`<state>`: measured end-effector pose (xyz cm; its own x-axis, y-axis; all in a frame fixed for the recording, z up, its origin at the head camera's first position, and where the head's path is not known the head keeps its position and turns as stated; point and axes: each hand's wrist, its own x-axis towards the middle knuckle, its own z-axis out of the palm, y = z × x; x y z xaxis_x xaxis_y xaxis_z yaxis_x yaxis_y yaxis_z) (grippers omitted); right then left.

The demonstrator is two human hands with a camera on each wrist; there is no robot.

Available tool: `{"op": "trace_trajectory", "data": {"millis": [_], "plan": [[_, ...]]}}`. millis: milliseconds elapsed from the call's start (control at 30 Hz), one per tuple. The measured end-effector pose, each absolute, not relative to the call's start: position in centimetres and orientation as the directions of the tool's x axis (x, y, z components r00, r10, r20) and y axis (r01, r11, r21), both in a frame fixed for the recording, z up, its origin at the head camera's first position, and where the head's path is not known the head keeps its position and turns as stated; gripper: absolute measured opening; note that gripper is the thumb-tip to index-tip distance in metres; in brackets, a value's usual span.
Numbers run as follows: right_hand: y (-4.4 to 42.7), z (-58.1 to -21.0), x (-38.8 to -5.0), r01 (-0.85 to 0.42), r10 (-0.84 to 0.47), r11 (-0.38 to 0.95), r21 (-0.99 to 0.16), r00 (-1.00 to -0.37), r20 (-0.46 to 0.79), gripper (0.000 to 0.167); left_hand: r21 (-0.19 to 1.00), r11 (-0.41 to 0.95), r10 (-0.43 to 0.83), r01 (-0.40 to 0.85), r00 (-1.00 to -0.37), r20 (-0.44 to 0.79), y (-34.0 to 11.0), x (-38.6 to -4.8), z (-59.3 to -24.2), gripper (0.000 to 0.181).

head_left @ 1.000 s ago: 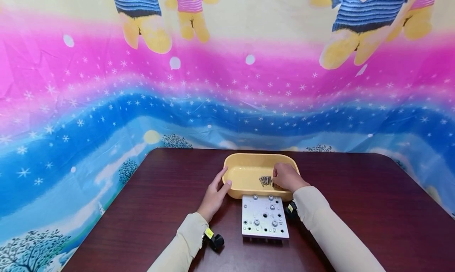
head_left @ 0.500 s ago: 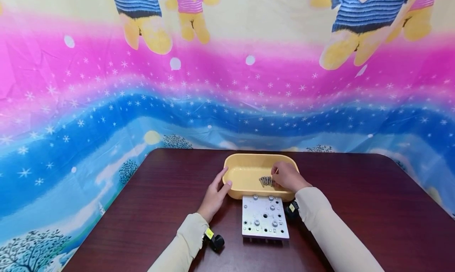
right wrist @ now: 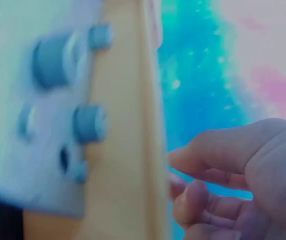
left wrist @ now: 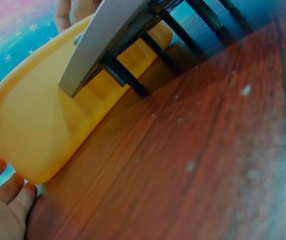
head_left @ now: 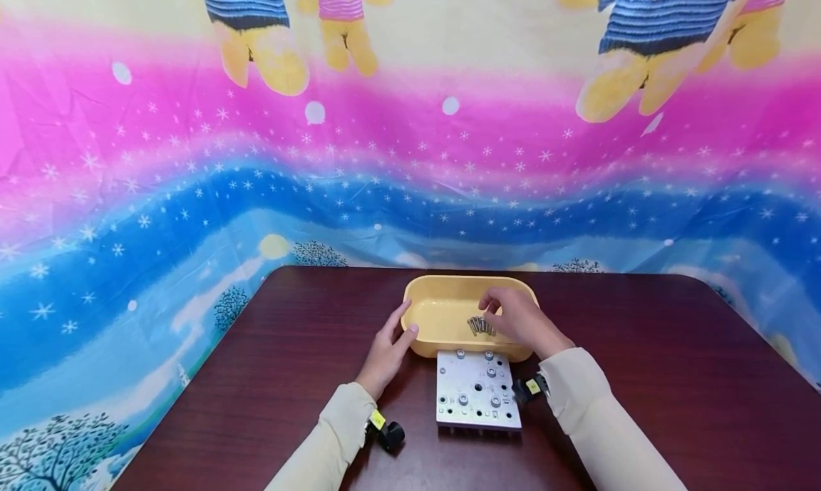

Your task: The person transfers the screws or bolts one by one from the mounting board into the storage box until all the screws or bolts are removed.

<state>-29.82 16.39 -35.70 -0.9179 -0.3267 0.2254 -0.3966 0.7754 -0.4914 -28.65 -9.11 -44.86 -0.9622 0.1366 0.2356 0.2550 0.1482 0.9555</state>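
A yellow tray (head_left: 442,348) stands on the table, and several metal screws (head_left: 474,326) lie together in its right half. My left hand (head_left: 385,355) holds the tray's left end; its thumb is at the rim, and in the left wrist view bent fingers (left wrist: 23,197) touch the outer end wall. Over the screws, inside the tray, is my right hand (head_left: 516,316). In the right wrist view its thumb and fingers (right wrist: 222,150) are loosely bent, and I see nothing between them. The tray wall hides part of the fingertips.
A silver metal plate (head_left: 471,405) with holes and several bolts stands close in front of the tray. Bolt shanks (left wrist: 155,50) reach down below it. The dark red-brown table (head_left: 641,377) meets a patterned cloth (head_left: 410,170) at the back.
My right hand has shifted left over the screws, and its fingers have parted somewhat. The left hand and the tray stay put.
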Motion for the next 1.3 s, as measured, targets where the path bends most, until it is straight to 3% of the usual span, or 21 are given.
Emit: {"op": "trace_trajectory", "data": {"millis": [500,700,933,1300], "plan": [[13.8,-32.9,-25.8,-0.387,-0.366,0.755,-0.530,-0.919,0.149,0.010,0.960,0.155,0.134,0.232,-0.968,0.213,-9.3,-28.6,-44.7,0.054],[12.2,-33.4,-24.6,-0.404,-0.416,0.733,-0.548,-0.903,0.109,0.010,0.959,0.150,0.135,0.242,-0.965,0.223,-9.2,-28.6,-44.8,0.055],[10.6,-34.5,-23.7,-0.418,-0.479,0.723,-0.550,-0.877,0.036,0.011,0.964,0.157,0.164,0.215,-0.968,0.189,-9.1,-26.5,-41.6,0.054],[9.6,-35.7,-23.1,-0.424,-0.517,0.754,-0.503,-0.854,-0.054,0.019,0.967,0.130,0.182,0.218,-0.964,0.193,-9.2,-26.6,-41.9,0.056]]}}
